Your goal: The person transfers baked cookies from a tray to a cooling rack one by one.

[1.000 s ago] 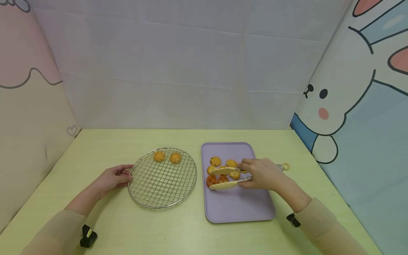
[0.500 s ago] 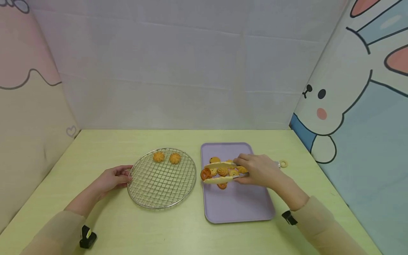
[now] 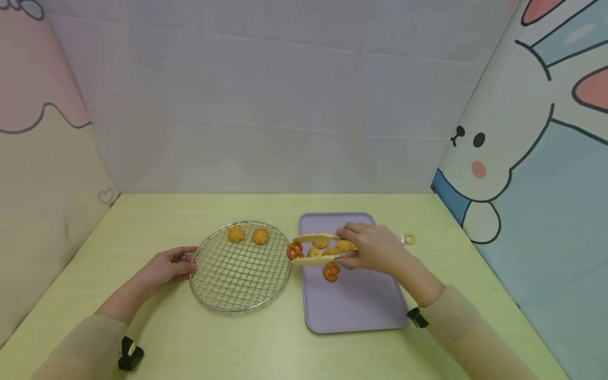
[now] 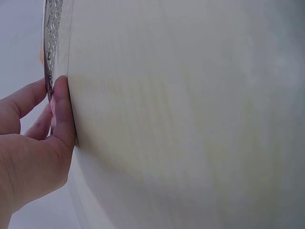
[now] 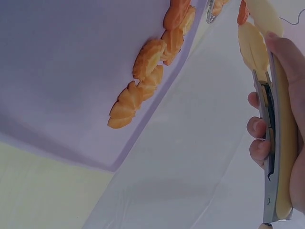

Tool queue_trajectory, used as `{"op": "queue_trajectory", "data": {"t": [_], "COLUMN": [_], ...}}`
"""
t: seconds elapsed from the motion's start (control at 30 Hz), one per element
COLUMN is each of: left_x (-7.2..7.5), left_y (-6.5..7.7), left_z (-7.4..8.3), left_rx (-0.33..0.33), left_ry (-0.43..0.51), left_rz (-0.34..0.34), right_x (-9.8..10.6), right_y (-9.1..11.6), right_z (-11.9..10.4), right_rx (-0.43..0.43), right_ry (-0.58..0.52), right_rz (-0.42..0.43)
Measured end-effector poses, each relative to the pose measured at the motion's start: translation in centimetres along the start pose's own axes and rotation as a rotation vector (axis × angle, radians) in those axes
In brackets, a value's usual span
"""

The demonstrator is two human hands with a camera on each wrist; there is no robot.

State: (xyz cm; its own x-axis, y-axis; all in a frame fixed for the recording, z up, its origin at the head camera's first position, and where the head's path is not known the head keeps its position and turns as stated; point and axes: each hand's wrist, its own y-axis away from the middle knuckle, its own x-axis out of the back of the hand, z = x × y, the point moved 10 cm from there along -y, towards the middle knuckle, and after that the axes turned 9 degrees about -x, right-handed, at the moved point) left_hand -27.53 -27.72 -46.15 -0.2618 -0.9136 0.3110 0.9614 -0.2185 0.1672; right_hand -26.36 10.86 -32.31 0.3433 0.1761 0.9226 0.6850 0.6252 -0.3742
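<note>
Head — right hand (image 3: 372, 246) grips tongs (image 3: 315, 260) pinching 1 pretzel (image 3: 295, 251).

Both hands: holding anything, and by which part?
The right hand grips the tongs by their handles, a pretzel between the tips; the left hand holds the wire rack by its rim.

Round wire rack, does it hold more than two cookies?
No, only two fluted cookies lie on the wire rack, near its rim.
</note>
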Motion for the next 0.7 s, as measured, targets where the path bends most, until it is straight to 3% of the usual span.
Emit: {"op": "queue_trajectory", "data": {"t": [0.23,0.7], "left_x": [0.1,0.1], "left_y": [-0.1,-0.3], "left_z": [-0.1,-0.4], "left_rx": [-0.001,0.007], "left_ry": [0.004,0.003], "left_rz": [0.005,0.007], "right_x": [-0.7,-3.7], "right_y": [-1.1,-3.9], "right_z": [-0.3,-1.3], "right_rx": [0.001,-0.018], "right_ry": [-0.029,0.033], "right_rz": [0.026,-0.081]}}
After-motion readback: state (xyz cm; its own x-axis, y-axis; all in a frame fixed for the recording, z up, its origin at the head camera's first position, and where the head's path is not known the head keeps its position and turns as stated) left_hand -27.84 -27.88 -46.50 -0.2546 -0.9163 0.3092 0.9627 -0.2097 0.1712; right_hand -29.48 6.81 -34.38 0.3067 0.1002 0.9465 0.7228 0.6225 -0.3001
